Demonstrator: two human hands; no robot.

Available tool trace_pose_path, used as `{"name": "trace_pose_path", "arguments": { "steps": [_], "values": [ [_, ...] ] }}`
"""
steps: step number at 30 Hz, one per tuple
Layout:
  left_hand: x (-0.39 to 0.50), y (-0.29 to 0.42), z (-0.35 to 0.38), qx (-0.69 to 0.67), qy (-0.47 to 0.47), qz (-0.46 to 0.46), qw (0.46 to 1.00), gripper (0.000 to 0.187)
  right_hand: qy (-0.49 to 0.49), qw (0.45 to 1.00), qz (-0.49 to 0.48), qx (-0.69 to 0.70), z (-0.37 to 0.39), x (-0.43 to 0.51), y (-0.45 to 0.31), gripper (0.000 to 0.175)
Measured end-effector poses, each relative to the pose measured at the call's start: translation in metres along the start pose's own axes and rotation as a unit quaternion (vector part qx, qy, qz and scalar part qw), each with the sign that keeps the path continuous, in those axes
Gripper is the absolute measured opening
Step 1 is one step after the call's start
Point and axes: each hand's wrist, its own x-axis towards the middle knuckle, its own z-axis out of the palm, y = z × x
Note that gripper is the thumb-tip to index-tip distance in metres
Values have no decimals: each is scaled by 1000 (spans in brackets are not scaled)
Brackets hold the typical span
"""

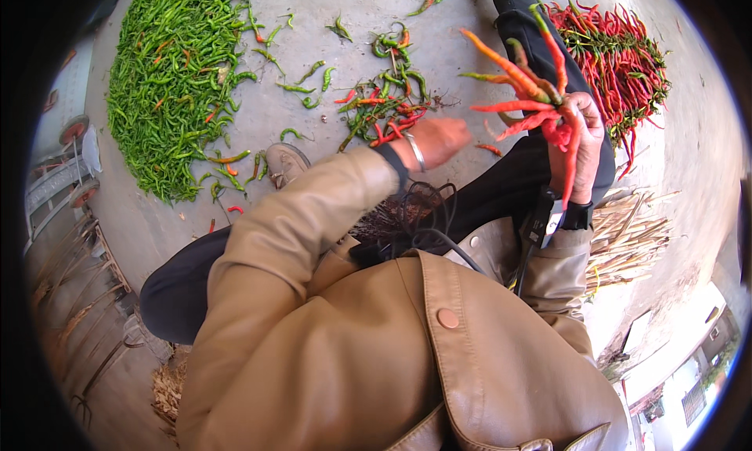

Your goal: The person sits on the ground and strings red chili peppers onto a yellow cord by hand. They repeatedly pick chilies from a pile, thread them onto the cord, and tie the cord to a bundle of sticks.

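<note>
My right hand, raised at the upper right, grips a bunch of red and orange chili peppers whose tips fan out to the left. One long red pepper hangs down over the wrist. My left hand, blurred and wearing a metal bracelet, is to the left of the bunch and apart from it. Its fingers look curled, but their tips are not clear. Beyond the left hand, a small heap of red and green peppers lies on the concrete floor.
A large pile of green peppers covers the floor at the upper left, with loose ones beside it. Strung red peppers lie beyond my right leg, near a bundle of dry stalks. Black cables hang at my lap. A pitchfork lies lower left.
</note>
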Motion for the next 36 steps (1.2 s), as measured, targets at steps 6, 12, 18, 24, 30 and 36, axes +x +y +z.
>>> {"name": "trace_pose_path", "arguments": {
  "steps": [6, 12, 18, 24, 30, 36],
  "values": [
    [62, 7, 107, -344, 28, -58, 937, 41, 31, 997, 61, -42, 5, 6, 8, 12],
    [69, -2, 128, -330, 22, -64, 942, 38, 13, 995, 88, -50, 19, 8, 9, 14],
    [23, -6, 47, -190, -14, -170, 967, 24, -11, 995, 89, -44, 9, 6, 6, 6],
    [-43, -12, -61, -120, 167, -313, 928, 34, -59, 982, 89, -155, 5, 8, 17, 14],
    [-42, 38, -87, -133, 219, -226, 940, 37, -192, 929, 125, -289, 23, -12, 42, 8],
    [-33, 64, -75, -153, 207, -193, 947, 34, -224, 927, 129, -270, 29, -25, 52, 11]
  ]
}}
